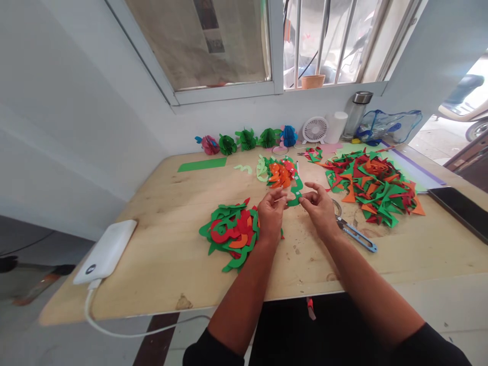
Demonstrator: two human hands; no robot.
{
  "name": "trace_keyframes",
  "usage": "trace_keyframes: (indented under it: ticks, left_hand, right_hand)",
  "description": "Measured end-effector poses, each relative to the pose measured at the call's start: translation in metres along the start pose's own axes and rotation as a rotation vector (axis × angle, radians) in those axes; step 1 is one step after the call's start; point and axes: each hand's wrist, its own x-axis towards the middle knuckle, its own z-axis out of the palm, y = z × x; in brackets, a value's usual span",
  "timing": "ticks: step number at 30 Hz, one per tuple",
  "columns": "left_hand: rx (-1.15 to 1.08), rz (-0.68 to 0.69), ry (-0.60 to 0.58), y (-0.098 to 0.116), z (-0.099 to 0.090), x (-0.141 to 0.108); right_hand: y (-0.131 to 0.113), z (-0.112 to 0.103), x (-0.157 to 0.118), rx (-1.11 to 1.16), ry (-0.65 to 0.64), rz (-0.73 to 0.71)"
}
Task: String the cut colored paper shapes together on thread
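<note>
A wavy green paper cutout (296, 195) with small white squares on it is held up over the middle of the table. My left hand (272, 209) is closed in a pinch at its left edge. Thumb and fingers of my right hand (318, 206) grip its right edge. Just beyond lies a cluster of orange and red paper cutouts (281, 173), with pale green ones (262, 169) beside it. To the left of my left hand is a heap of curved green, red and orange cutouts (232, 231), partly hidden by my forearm.
A blue utility knife (358, 235) lies by my right forearm. Further right are a pile of paper scraps (375, 178) and a black phone (461, 208). A white power bank (107, 251) sits at left, its cable over the edge. Folded-paper figures (246, 139) and a fan (315, 130) line the wall.
</note>
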Motion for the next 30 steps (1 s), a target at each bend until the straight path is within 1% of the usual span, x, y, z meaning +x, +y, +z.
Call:
trace_keyframes:
  ticks: [4,7,12,16,21,23,27,28,30]
  left_hand:
    - [0.025,-0.149,-0.115,-0.001,0.001,0.0]
    - [0.033,-0.216,-0.153,0.0,0.002,-0.001]
    - [0.023,-0.252,-0.146,0.001,0.001,-0.001]
    - [0.008,-0.271,-0.153,0.002,0.001,-0.001]
    - [-0.007,-0.227,-0.067,0.004,0.001,-0.002]
    - [-0.014,-0.223,-0.037,0.005,0.001,-0.002]
    - [-0.023,-0.21,-0.03,0.004,0.0,0.0]
    - [-0.023,-0.198,-0.039,0.003,0.0,0.0]
    - [-0.023,-0.174,-0.063,0.002,-0.001,0.001]
  right_hand:
    - [-0.003,-0.002,0.001,-0.004,0.063,-0.027]
    - [-0.003,-0.003,0.002,-0.01,0.078,-0.03]
    - [-0.001,-0.003,0.002,-0.01,0.101,-0.061]
    - [0.0,-0.003,0.003,-0.02,0.116,-0.056]
    - [-0.005,-0.003,0.003,-0.023,0.187,-0.071]
    - [-0.009,-0.002,0.001,0.009,0.146,-0.061]
    - [-0.016,0.004,-0.005,0.031,-0.099,0.045]
    - [-0.017,0.005,-0.006,0.025,-0.139,0.072]
    - [-0.018,0.007,-0.008,0.013,-0.172,0.101]
